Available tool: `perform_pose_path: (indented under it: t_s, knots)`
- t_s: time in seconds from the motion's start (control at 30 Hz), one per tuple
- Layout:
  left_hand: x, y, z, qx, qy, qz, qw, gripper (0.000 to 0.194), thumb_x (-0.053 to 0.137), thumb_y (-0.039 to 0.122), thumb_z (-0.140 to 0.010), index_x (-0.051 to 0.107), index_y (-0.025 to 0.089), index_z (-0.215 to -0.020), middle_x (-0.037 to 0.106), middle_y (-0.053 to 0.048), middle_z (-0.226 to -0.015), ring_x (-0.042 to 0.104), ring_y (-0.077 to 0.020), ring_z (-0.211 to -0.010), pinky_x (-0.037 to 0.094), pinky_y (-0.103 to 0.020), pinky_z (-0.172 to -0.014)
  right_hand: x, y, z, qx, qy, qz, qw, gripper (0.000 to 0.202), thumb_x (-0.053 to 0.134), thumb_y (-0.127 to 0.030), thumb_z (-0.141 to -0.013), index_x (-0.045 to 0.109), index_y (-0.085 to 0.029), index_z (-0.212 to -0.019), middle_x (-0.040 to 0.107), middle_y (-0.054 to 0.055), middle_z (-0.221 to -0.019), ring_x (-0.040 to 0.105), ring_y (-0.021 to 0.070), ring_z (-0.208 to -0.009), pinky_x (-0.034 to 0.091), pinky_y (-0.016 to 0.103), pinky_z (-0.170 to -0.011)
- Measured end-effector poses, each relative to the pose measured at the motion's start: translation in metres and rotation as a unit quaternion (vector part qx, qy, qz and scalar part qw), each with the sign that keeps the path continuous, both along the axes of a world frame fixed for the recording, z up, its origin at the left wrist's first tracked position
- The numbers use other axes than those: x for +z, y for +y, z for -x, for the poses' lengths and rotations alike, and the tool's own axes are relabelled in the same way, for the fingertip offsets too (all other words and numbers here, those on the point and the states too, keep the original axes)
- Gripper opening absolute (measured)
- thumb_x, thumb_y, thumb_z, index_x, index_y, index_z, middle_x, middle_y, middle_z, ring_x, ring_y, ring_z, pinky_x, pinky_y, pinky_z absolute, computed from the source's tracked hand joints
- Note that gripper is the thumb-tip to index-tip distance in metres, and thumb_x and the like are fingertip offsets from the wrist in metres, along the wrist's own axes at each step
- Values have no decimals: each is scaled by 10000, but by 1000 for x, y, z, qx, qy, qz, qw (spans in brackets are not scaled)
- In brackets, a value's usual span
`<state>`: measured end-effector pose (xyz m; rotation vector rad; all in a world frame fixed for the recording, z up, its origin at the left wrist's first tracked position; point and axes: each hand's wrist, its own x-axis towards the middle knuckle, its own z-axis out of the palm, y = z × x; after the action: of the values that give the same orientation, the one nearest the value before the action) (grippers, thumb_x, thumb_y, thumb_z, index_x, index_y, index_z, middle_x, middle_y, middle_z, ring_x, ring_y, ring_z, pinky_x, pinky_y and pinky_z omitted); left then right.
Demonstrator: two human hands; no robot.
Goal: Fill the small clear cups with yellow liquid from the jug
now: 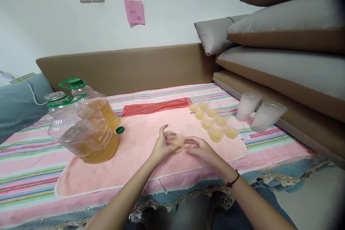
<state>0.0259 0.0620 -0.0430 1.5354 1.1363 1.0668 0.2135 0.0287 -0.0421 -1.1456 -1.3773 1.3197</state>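
A small clear plastic cup (178, 143) with yellow liquid in its lower part stands on the pink mat (140, 158). My left hand (164, 143) is around its left side, thumb across the front, other fingers behind, index finger raised. On the right side of the cup is my right hand (201, 147), loosely curved, fingers apart; whether its fingertips touch the cup I cannot tell. Several similar cups of yellow liquid (216, 136) stand grouped to the right. At the left are two large plastic jugs of yellow liquid; the nearer jug (88, 140) is uncapped.
The farther jug (107, 111) wears a green cap. A loose green cap (120, 129) lies beside the jugs. Behind the mat stretches a red plastic bag (156, 107). Two stacks of clear cups (268, 116) lean at the right, near piled cushions (283, 57). The striped cloth (35, 165) has a front edge.
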Motion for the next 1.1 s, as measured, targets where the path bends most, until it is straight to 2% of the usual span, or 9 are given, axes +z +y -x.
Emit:
perform_pose_path:
  t_s: [0.13, 0.3, 0.53, 0.67, 0.77, 0.93, 1.1]
  knots:
    - [5, 24, -2, 19, -17, -7, 1000, 877, 824, 234, -585, 298, 256, -1286, 606, -64, -1106, 650, -169, -923, 538, -324, -769, 2, 1, -6, -30, -16, 5, 999, 386, 670, -288, -676, 637, -171, -1041, 710, 130, -1143, 691, 226, -987, 519, 392, -898]
    - [11, 73, -13, 57, -11, -18, 998, 861, 827, 240, -593, 321, 243, -1290, 595, -71, -1123, 611, -132, -831, 528, -321, -743, 0, 0, -1, -42, -65, 8, 997, 326, 664, -258, -689, 654, -160, -999, 722, 114, -1061, 684, 210, -892, 536, 377, -837]
    - [9, 146, -37, 94, 18, -49, 994, 870, 823, 171, -552, 364, 214, -1290, 586, -58, -1077, 585, -138, -801, 494, -299, -717, 2, 0, 25, -26, -123, 8, 992, 340, 633, -151, -691, 668, -133, -1029, 715, 103, -1007, 674, 192, -806, 547, 332, -750]
    - [5, 179, -49, 90, 42, -69, 993, 881, 828, 195, -552, 376, 228, -1308, 587, -54, -1085, 597, -161, -837, 486, -303, -734, 1, -2, 34, -23, -140, 6, 990, 370, 627, -128, -693, 675, -147, -1060, 689, 61, -859, 667, 200, -761, 546, 345, -738]
    - [-2, 194, -58, 80, 53, -72, 993, 896, 832, 220, -559, 369, 226, -1326, 592, -64, -1090, 607, -182, -865, 487, -310, -733, 0, -3, 34, -38, -176, -16, 983, 402, 590, -60, -674, 675, -169, -1052, 673, 48, -884, 665, 193, -779, 546, 331, -752]
    - [-16, 204, -69, 64, 54, -68, 994, 914, 842, 234, -552, 365, 230, -1332, 610, -68, -1086, 620, -173, -825, 491, -314, -733, 0, 0, 28, -93, -240, -115, 959, 366, 534, -22, -703, 682, -167, -1004, 682, 90, -1066, 612, 246, -1073, 494, 365, -941]
    - [-21, 203, -75, 81, 54, -73, 993, 874, 830, 252, -575, 371, 238, -1318, 607, -74, -1127, 608, -166, -844, 483, -317, -767, -1, -2, 26, -101, -252, -134, 953, 355, 536, -47, -731, 675, -187, -1027, 682, 68, -1059, 610, 230, -1049, 489, 349, -945]
